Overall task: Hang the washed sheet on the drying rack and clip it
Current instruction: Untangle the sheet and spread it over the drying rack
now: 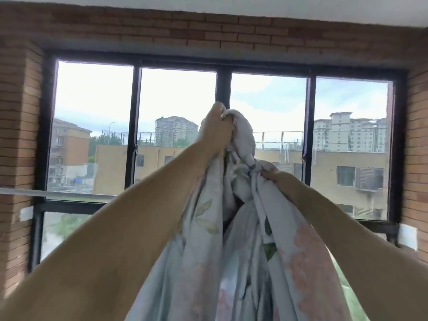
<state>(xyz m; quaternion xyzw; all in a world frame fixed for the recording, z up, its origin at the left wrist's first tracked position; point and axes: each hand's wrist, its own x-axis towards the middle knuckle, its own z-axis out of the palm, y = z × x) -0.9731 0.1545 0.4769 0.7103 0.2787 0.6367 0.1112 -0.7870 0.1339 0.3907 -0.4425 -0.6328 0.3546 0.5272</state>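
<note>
Sheet point(234, 239) bunched, hanging straight down below both grips; left hand point(216, 129) clutches top, higher; right hand point(275, 178) pinches lower; rod point(58, 193) below grips.

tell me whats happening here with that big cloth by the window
A person holds a bunched floral sheet up before a wide window. The left hand grips the top of the bundle, raised high; the right hand grips it lower down. A pale rail crosses in front of the window, with the sheet not yet spread over it. No clips are in view.
</note>
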